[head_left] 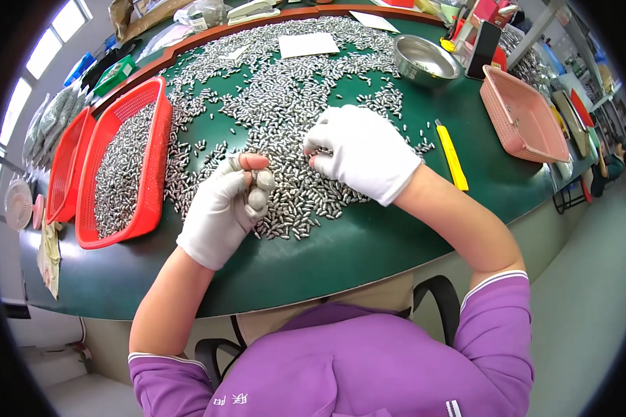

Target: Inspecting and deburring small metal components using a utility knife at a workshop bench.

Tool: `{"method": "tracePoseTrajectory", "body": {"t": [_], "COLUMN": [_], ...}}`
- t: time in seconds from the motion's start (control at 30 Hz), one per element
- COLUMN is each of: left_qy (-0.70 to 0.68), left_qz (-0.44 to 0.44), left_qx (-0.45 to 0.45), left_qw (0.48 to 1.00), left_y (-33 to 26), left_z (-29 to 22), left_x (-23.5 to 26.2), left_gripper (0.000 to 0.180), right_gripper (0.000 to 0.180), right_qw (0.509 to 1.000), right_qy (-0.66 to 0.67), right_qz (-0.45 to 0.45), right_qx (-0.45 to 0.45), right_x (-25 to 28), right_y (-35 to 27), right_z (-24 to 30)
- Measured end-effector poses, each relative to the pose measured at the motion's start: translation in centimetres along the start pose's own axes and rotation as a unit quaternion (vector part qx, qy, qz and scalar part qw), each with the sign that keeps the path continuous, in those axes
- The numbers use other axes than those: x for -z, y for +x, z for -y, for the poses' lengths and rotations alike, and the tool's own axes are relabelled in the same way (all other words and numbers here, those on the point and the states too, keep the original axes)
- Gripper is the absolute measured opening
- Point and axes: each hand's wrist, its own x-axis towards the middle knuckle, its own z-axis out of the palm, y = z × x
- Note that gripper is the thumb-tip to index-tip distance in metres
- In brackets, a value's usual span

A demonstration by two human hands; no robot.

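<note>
Many small, silvery, bullet-shaped metal pieces lie spread over a green tabletop. My left hand, in a white glove with bare thumb and index fingertips, is curled closed at the near left edge of the spread; the glove's fingertips look grey and worn. What lies inside its fingers is too small to make out. My right hand, also white-gloved, hovers over or rests on the pieces farther right. Its fingers are bent together, and whatever they hold is hidden under the hand.
At left, a red plastic basket holds more pieces, beside a second red basket. White paper lies on the spread. A metal bowl, phone, yellow utility knife and pink basket are at right.
</note>
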Motion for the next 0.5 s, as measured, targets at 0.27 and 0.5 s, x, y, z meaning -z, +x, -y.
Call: {"method": "tracePoseTrajectory", "body": {"t": [0.27,0.5], "left_qy": [0.006,0.077], "left_qz": [-0.010,0.012], "left_qx": [0.056,0.108], "left_qw": [0.998,0.991], "left_y": [-0.8,-1.1], "left_z": [0.5,1.0], "left_x": [-1.1,-1.8], "left_gripper": [0.013,0.020], "right_gripper": [0.012,0.019], "right_qw": [0.998,0.961], "right_qy": [0.035,0.209], "right_qz": [-0.038,-0.118], "right_qx": [0.024,0.135], "right_x": [-1.8,-1.0], "right_y": [0.5,0.0], "right_z": [-0.5,1.6]}}
